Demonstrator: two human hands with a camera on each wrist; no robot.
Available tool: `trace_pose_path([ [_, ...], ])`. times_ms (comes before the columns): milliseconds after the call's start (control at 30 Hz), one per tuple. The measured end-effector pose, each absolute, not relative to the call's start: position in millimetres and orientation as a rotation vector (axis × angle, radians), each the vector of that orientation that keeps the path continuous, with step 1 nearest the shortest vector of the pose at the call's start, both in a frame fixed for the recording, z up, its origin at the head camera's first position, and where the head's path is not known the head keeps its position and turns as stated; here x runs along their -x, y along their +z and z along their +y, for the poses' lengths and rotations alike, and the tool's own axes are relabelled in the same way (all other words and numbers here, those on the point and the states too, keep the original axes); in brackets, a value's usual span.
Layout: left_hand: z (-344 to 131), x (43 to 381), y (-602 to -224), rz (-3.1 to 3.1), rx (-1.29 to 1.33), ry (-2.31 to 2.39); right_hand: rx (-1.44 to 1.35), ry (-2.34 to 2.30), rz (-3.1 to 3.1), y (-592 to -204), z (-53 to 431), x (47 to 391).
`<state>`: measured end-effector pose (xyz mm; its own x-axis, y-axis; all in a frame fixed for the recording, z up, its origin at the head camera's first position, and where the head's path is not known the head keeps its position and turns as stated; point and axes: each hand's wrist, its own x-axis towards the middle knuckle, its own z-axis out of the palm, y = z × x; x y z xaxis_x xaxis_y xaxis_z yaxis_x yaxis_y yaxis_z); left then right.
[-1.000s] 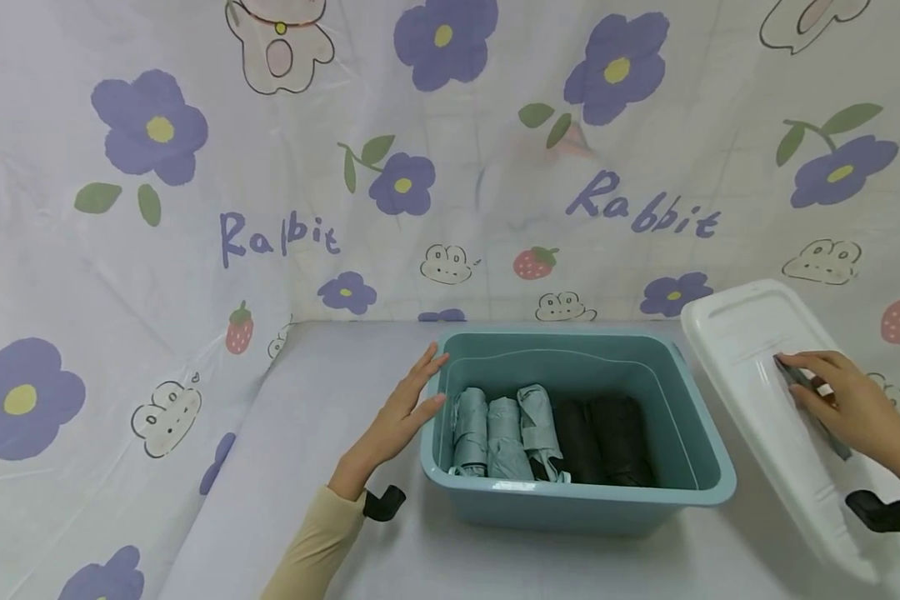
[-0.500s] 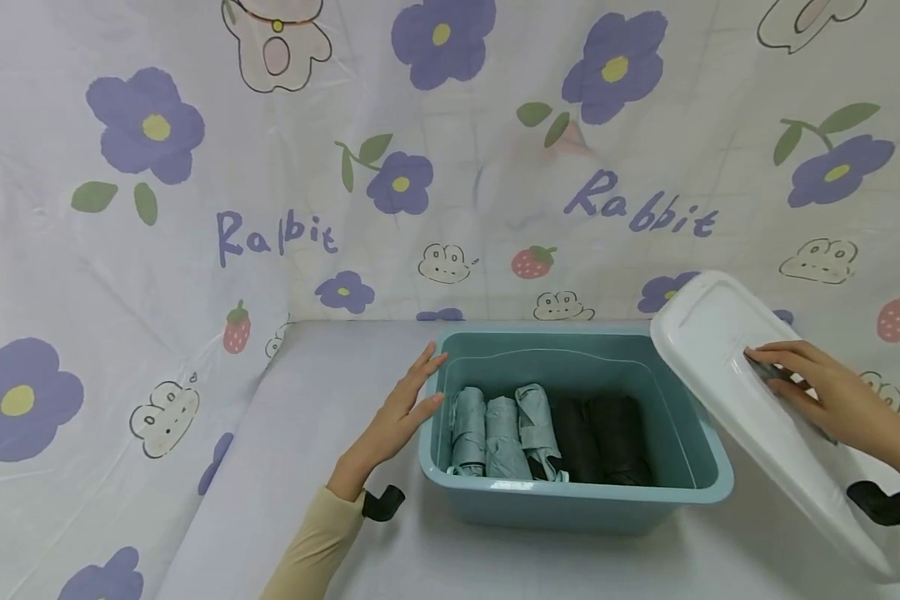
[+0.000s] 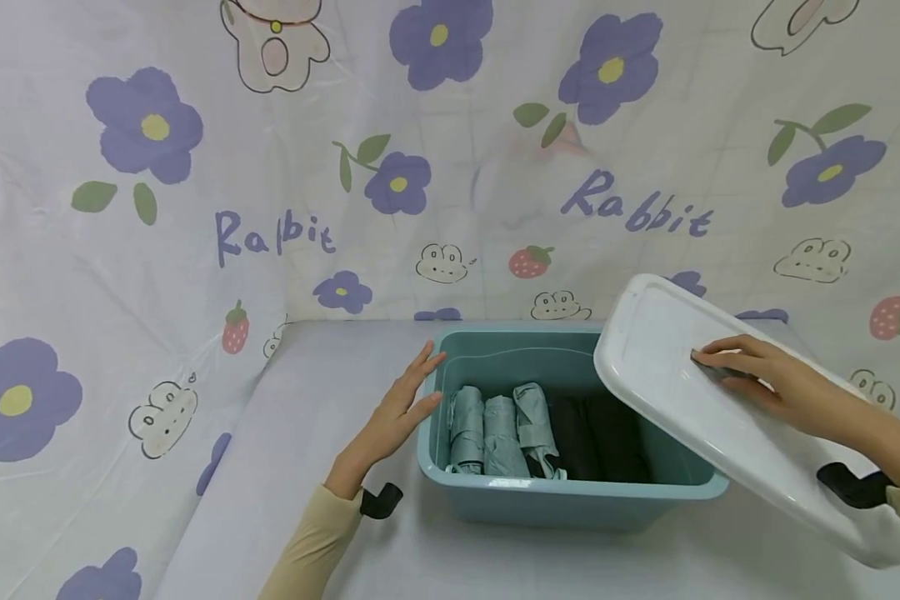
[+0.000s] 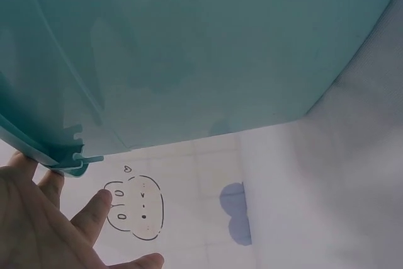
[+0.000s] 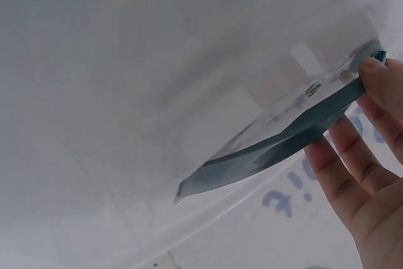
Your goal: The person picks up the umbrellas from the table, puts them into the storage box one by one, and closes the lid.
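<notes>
A teal storage bin (image 3: 570,506) stands on the table with its top partly uncovered. My left hand (image 3: 392,415) rests fingertips against the bin's left rim, its fingers extended; in the left wrist view the fingers (image 4: 94,215) are spread by the rim's corner. With my right hand (image 3: 783,385) I grip the grey-blue handle (image 5: 271,149) of a white lid (image 3: 656,333). The lid is tilted over the bin's right end, its lower end reaching out past the bin's right side. Inside lie three light-blue rolled bundles (image 3: 502,437), like folded umbrellas, and dark bundles (image 3: 618,437) partly hidden under the lid.
The table (image 3: 330,367) has a pale cover. Behind it hangs a white curtain (image 3: 450,108) printed with purple flowers and rabbits. A black wrist strap piece (image 3: 382,502) juts from the left sleeve, and another (image 3: 855,486) from the right.
My right hand has carried the lid leftward, from beside the bin to above its right end, turning it flatter. My left hand stays at the left rim.
</notes>
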<state>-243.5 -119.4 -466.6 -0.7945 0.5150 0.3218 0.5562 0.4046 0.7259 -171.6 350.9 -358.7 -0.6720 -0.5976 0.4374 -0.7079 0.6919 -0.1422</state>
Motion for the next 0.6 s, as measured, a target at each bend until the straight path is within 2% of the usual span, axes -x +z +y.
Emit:
trace_pose_path([
  [600, -120, 237, -456, -2.609, 1.0, -1.384, -1.162, 0.349, -2.589, -343, 309, 181],
])
